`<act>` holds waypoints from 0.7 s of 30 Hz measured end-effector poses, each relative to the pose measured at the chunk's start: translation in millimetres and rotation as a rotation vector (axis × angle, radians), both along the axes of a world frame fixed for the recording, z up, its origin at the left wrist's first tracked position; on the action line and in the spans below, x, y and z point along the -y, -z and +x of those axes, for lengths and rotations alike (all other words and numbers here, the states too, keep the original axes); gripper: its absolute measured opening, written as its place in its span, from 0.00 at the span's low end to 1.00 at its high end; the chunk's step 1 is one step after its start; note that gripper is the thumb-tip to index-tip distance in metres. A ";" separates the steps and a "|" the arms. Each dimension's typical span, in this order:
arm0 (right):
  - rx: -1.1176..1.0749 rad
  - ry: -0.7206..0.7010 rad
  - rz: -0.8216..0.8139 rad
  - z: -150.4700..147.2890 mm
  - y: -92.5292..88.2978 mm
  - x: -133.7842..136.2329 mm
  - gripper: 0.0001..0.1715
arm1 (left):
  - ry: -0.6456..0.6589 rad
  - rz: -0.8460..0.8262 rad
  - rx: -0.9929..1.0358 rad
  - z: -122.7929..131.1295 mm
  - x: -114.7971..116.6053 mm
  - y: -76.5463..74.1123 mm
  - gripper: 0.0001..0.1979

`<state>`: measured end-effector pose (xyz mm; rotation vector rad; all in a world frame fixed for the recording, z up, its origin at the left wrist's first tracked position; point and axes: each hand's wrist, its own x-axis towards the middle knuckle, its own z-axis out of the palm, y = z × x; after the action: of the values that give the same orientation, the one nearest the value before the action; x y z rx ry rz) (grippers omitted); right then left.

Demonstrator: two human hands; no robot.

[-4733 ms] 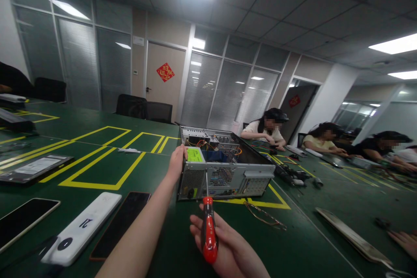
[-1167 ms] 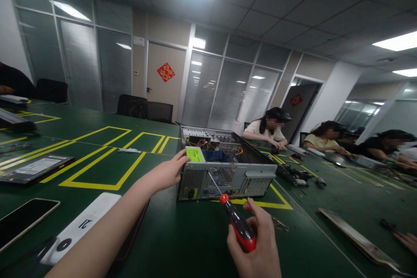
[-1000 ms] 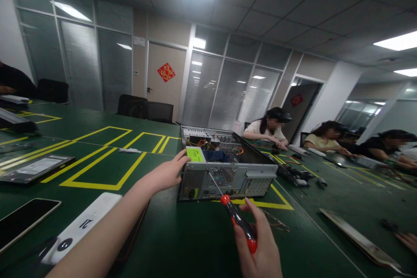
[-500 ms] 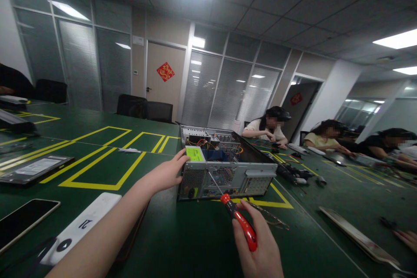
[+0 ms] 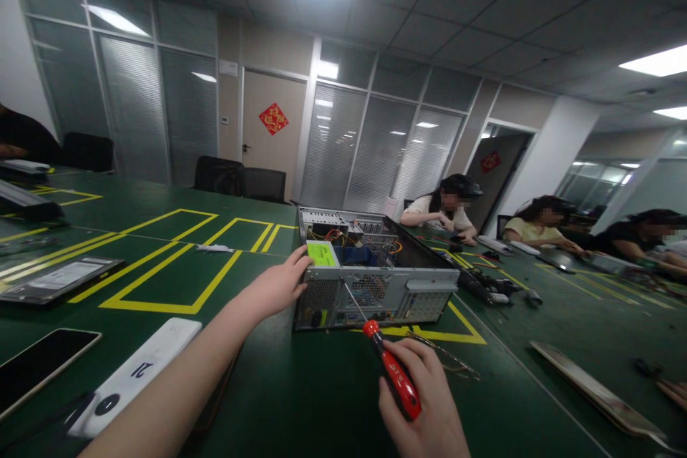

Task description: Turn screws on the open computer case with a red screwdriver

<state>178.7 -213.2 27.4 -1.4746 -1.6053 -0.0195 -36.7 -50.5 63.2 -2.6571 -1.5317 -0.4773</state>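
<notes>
An open computer case (image 5: 418, 293) lies on the green table with its back panel facing me. My left hand (image 5: 282, 283) grips its left corner, fingers over the top edge by the power supply with a bright green label (image 5: 322, 254). Wires show inside. In my right hand (image 5: 424, 390) is a red and black screwdriver (image 5: 394, 372), fingers and thumb wrapped round the handle. Its thin shaft points up and away to the back panel, with the tip near the upper edge beside the power supply. Whether the tip sits in a screw is too small to tell.
Left of me are a hard drive (image 5: 64, 278), a phone (image 5: 46, 365) and a white device marked 21 (image 5: 142, 372). Glasses (image 5: 448, 358) lie right of the screwdriver, with another phone (image 5: 595, 390) farther right. Black cables (image 5: 486, 286) sit beyond the case. Several people work around the table.
My right hand has shifted its hold on the screwdriver handle, and the handle has turned so its lettering faces up. My left hand stays on the case.
</notes>
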 end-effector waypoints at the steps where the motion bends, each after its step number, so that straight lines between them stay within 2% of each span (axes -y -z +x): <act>1: -0.001 0.010 -0.007 0.9 -1.5 0.1 0.15 | -0.003 -0.003 -0.003 -0.1 0.1 -0.2 0.20; 4: -0.021 0.043 0.004 2.8 -4.7 0.5 0.14 | -0.006 -0.005 -0.006 -0.5 0.0 -0.1 0.21; 9: -0.036 0.046 0.121 1.5 -4.0 2.4 0.12 | 0.010 0.001 0.009 -1.1 -0.9 1.5 0.20; 14: -0.003 -0.088 0.211 -7.4 6.3 -0.8 0.15 | 0.011 -0.004 0.030 -0.9 -2.2 3.0 0.21; 17: 0.023 -0.161 0.194 -14.9 14.1 -6.0 0.16 | 0.019 -0.001 0.039 -0.3 -2.2 3.4 0.21; 21: 0.049 -0.185 0.171 -19.8 18.1 -11.5 0.18 | 0.019 0.006 0.033 1.3 -0.3 2.0 0.20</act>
<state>158.8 -201.6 9.3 -1.1999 -1.7292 -0.0869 -35.5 -50.1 61.2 -2.6751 -1.5127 -0.5290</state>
